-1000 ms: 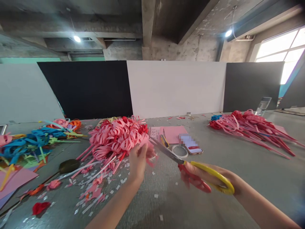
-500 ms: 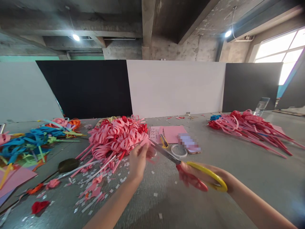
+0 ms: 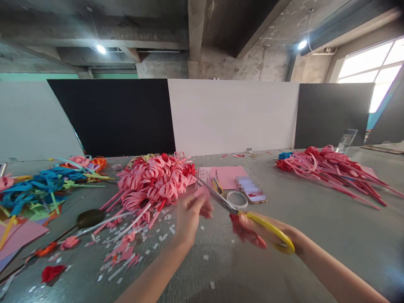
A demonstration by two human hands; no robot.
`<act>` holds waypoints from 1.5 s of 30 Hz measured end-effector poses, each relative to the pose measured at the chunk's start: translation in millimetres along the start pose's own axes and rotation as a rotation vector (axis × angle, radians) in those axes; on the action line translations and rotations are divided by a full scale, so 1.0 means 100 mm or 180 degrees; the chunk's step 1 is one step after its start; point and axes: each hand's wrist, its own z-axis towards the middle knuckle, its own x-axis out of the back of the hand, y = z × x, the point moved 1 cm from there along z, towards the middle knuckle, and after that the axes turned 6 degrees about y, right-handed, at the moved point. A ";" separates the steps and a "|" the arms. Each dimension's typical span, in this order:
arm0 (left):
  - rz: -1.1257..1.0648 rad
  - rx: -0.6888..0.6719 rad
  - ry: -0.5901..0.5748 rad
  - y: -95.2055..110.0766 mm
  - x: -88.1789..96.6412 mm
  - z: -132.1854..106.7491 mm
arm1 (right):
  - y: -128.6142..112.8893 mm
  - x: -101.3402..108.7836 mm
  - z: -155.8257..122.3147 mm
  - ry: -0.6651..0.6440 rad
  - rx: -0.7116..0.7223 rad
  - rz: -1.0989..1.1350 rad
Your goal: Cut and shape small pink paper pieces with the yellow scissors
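My left hand (image 3: 188,216) is closed in a pinch on a small piece of pink paper (image 3: 202,192), which sticks up above the fingertips. Around the yellow and red handles of a pair of scissors (image 3: 224,203) is my right hand (image 3: 263,229). The blades point up and to the left, close beside the pink paper; whether they touch it I cannot tell. Just beyond my left hand lies a big heap of looped pink and red paper strips (image 3: 154,181). White and pink paper scraps (image 3: 126,254) are scattered on the grey table (image 3: 252,277) left of my left forearm.
Behind the blades lie pink paper sheets (image 3: 232,174), a yellow cutter (image 3: 217,186), a roll of tape (image 3: 237,199) and a phone (image 3: 252,189). More pink strips (image 3: 334,168) lie at the right, blue strips (image 3: 44,185) at the left. A dark oval object (image 3: 90,219) sits left.
My left hand has moved slightly right and down with the pink paper. The scissors and my right hand have shifted slightly to the left.
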 end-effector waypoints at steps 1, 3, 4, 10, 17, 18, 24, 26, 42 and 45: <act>-0.0006 -0.0006 0.0038 0.01 0.00 0.00 | 0.00 0.00 0.00 -0.0005 0.0011 -0.0010; -0.0022 -0.0007 0.0134 0.01 0.00 0.00 | -0.01 -0.01 0.00 -0.0007 0.0022 -0.0029; -0.0031 -0.0006 0.0169 0.01 0.00 0.00 | -0.02 -0.02 -0.01 0.0005 0.0025 -0.0034; 0.0023 -0.0012 0.0222 0.00 0.01 0.01 | -0.09 -0.07 -0.01 0.0174 -0.0011 -0.0014; 0.0000 0.0032 0.0284 0.02 0.02 0.01 | 0.06 -0.16 0.10 0.0211 0.0010 -0.0175; -0.0020 0.0055 0.0264 0.03 0.02 0.01 | 0.08 -0.16 0.11 0.0219 0.0026 -0.0208; -0.0165 0.0092 0.0134 0.07 0.02 0.03 | 0.14 -0.17 0.13 0.0281 0.0072 -0.0281; -0.0222 0.0093 0.0111 0.07 0.02 0.03 | 0.12 -0.18 0.12 0.0340 0.0148 -0.0336; -0.0442 0.0482 0.0023 0.12 0.04 0.05 | 0.07 -0.20 0.12 0.0480 0.0095 -0.0578; -0.0390 0.0736 -0.0150 0.13 0.09 0.10 | 0.05 -0.13 0.08 0.0347 -0.0068 -0.0568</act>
